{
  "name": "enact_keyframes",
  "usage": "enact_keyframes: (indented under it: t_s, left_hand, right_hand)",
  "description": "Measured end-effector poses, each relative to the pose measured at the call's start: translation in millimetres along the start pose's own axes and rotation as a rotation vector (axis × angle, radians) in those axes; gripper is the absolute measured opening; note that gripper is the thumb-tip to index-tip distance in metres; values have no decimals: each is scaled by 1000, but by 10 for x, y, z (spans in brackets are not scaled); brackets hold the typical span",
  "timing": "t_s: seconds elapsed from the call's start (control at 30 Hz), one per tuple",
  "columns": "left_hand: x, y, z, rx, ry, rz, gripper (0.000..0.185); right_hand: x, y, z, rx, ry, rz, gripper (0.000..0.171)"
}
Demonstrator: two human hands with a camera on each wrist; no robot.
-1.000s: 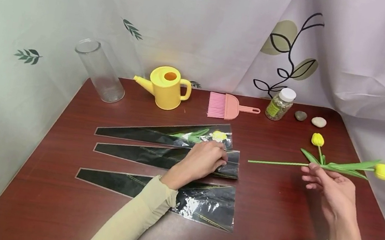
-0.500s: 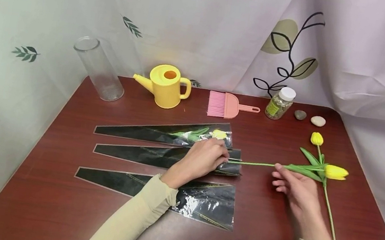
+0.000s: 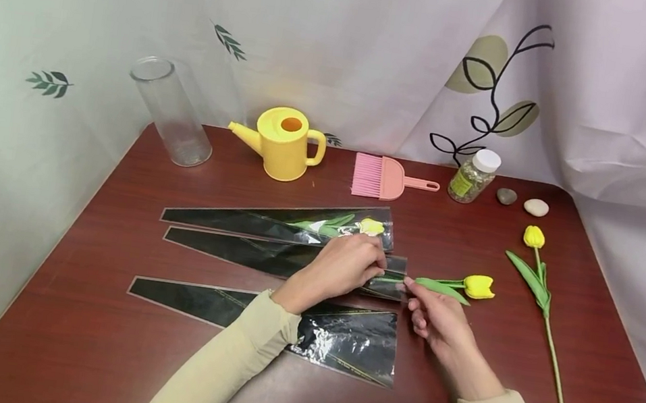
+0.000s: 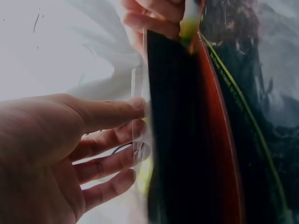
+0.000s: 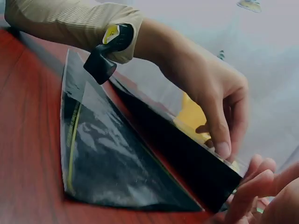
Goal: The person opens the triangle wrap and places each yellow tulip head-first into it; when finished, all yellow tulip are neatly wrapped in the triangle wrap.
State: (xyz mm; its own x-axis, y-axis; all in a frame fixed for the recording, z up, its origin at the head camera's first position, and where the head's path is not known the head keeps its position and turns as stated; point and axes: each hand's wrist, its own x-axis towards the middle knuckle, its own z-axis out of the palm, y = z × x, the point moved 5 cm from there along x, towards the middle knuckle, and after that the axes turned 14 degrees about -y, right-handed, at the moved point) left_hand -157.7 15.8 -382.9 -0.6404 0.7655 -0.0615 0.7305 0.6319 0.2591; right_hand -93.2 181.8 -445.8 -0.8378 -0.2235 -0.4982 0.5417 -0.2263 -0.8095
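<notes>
My left hand [image 3: 345,266] pinches the clear upper film of the middle black flower sleeve [image 3: 243,252], close to its wide mouth. The left wrist view shows thumb and fingers on that film edge [image 4: 136,88], lifted from the black back. At the mouth, my right hand [image 3: 442,319] pinches a yellow tulip [image 3: 478,287] by its green stem. The stem's lower part lies inside the sleeve; the bloom and leaves stick out to the right. In the right wrist view both hands meet at the mouth, the right hand [image 5: 261,191] partly cut off by the frame.
Behind lies a sleeve [image 3: 223,217] with a tulip inside; in front, a flat sleeve [image 3: 341,340]. Another tulip [image 3: 547,313] lies at right. Along the back stand a glass vase [image 3: 176,128], watering can [image 3: 283,149], pink brush [image 3: 384,178], jar [image 3: 473,177] and two stones [image 3: 536,207].
My right hand has moved left with the tulip, and its stem has gone into the middle sleeve's mouth. The left hand has stayed on the film. The other loose tulip has stayed at the right.
</notes>
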Motion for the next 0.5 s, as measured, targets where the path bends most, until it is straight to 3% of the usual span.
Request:
enact_keyframes:
  t_s: [0.13, 0.2, 0.27, 0.4, 0.5]
  left_hand:
    - [16, 1, 26, 6, -7, 9, 9]
    - [18, -3, 30, 6, -5, 12, 9]
    - [18, -7, 33, 6, -1, 14, 8]
    - [22, -9, 46, 7, 0, 16, 9]
    - [27, -3, 54, 10, -2, 16, 8]
  right_hand:
    - [-87, -28, -66, -115, -69, 1, 33]
    - [-150, -117, -138, -275, -74, -82, 37]
    - [-222, -253, -239, -522, -34, -220, 35]
    - [-381, -574, -432, -1225, 173, -660, 12]
    - [-437, -693, -515, -1562, 268, -902, 10]
